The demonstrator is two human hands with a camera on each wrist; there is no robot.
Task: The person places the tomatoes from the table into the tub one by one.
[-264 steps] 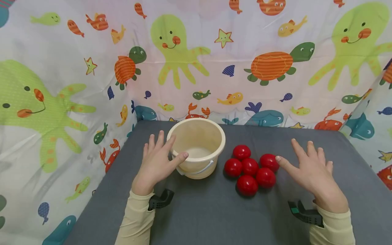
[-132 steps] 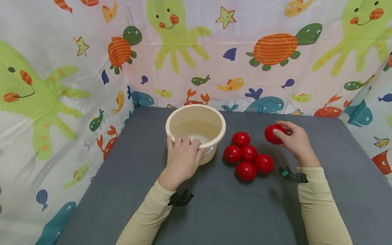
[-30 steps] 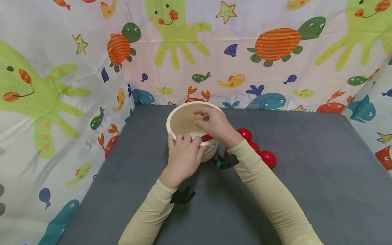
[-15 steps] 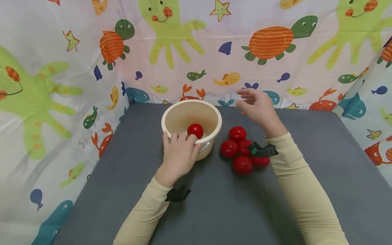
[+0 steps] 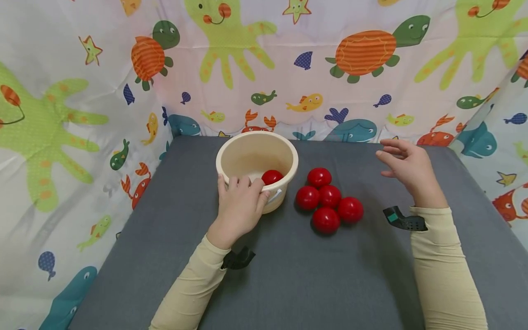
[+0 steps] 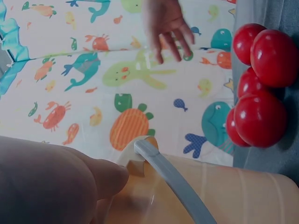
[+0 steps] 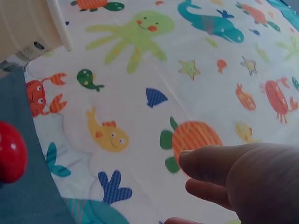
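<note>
In the head view a cream bucket point(image 5: 247, 153) stands upright left of centre. My left hand point(image 5: 240, 206) grips its near rim, fingers over the edge and thumb outside. One shiny red tomato point(image 5: 272, 177) lies inside, partly hidden by the rim. Several more red tomatoes point(image 5: 326, 220) sit clustered on the table right of the bucket. Farther right, my right hand point(image 5: 408, 169) is raised above the table with loosely bent fingers and nothing in them. The left wrist view shows the bucket's pale handle point(image 6: 173, 177) hanging by my thumb.
A dark grey cloth covers the table point(image 5: 288, 284). Behind it and along both sides hangs a white curtain point(image 5: 305, 27) printed with sea animals. Black wrist straps point(image 5: 406, 222) sit at both cuffs.
My right hand has let go of a tomato in the bucket and moved right, past the cluster. That tomato has rolled slightly right inside. The left hand keeps its grip on the rim.
</note>
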